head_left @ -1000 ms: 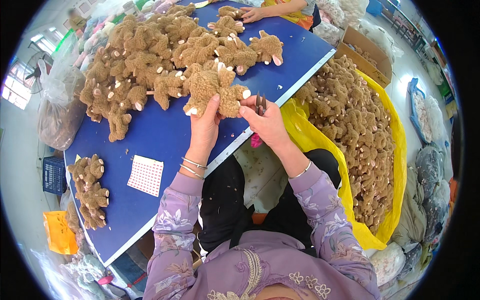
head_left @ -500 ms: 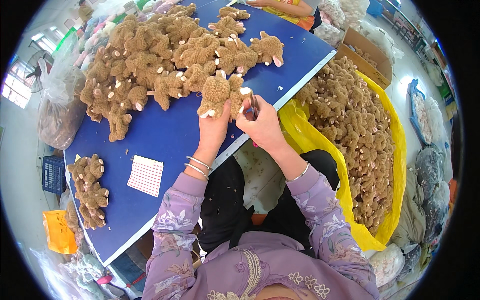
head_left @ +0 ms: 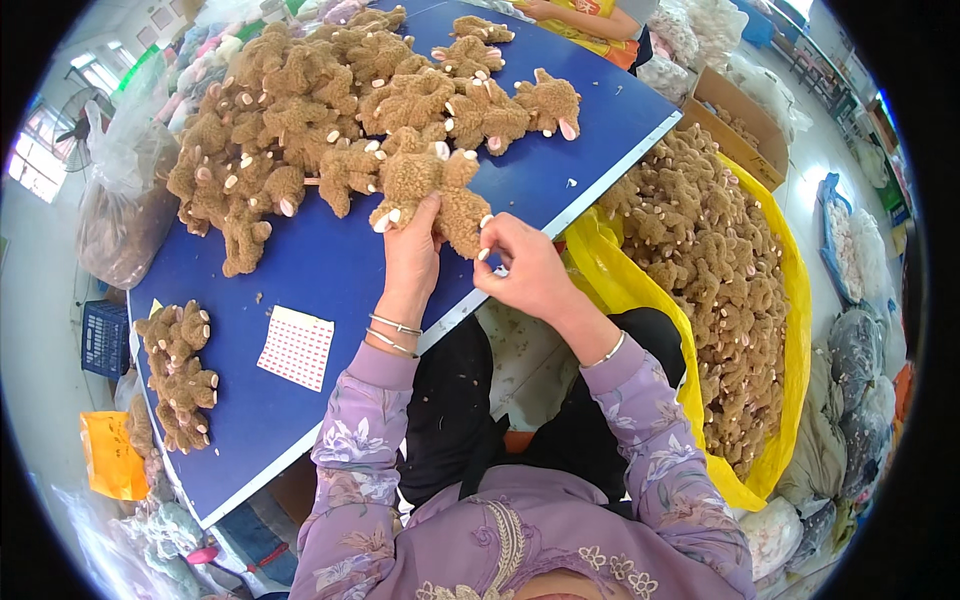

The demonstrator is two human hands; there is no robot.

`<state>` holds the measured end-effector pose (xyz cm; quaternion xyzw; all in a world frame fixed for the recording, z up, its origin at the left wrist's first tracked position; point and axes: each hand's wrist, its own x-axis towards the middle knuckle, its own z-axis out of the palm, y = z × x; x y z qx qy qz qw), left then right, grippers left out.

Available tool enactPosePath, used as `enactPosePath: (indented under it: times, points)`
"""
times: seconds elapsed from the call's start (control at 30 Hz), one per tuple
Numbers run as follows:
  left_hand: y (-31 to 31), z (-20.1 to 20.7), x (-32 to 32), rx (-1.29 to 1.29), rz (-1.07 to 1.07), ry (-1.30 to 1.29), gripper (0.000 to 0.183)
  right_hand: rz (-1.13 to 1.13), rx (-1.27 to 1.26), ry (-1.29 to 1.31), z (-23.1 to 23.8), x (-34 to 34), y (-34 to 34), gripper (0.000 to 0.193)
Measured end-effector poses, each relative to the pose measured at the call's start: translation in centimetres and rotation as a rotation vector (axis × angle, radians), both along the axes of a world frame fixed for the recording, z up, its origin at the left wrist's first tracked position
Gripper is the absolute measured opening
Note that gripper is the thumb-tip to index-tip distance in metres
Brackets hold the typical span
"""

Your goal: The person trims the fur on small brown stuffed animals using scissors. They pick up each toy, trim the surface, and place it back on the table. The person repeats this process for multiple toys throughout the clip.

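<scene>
My left hand (head_left: 412,262) grips a brown curly plush toy (head_left: 412,175) with pale ear and paw tips, held above the table's near edge. At the toy's lower right side is my right hand (head_left: 525,268), thumb and fingers curled together by a limb. What lies between those fingers is too small or hidden to make out, and no tool shows in them. Beyond the held toy spreads a heap of similar plush toys (head_left: 290,110) on the blue table (head_left: 330,245).
A small row of plush toys (head_left: 180,375) and a white sheet with red marks (head_left: 297,347) lie at the left. To the right stands a yellow sack (head_left: 795,330) full of toys, near a cardboard box (head_left: 745,140). Another person's arm (head_left: 580,22) shows across the table.
The held toy has turned and tilted in my left hand. The dark snips seen in my right hand are out of sight, and that hand has moved slightly down and right.
</scene>
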<state>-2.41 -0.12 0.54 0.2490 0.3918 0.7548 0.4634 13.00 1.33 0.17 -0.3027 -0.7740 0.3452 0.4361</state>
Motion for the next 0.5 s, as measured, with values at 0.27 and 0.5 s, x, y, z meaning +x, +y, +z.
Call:
enactPosePath:
  times: [0.27, 0.5]
  points:
    - [-0.5, -0.9, 0.7, -0.043, -0.324, 0.245, 0.043, -0.055, -0.440, 0.395, 1.5, 3.3, 3.4, 0.048]
    - [-1.3, -0.7, 2.0, -0.080, -0.486, 0.306, 0.043, 0.070, -0.567, 0.220, 1.8, 3.9, 3.8, 0.023]
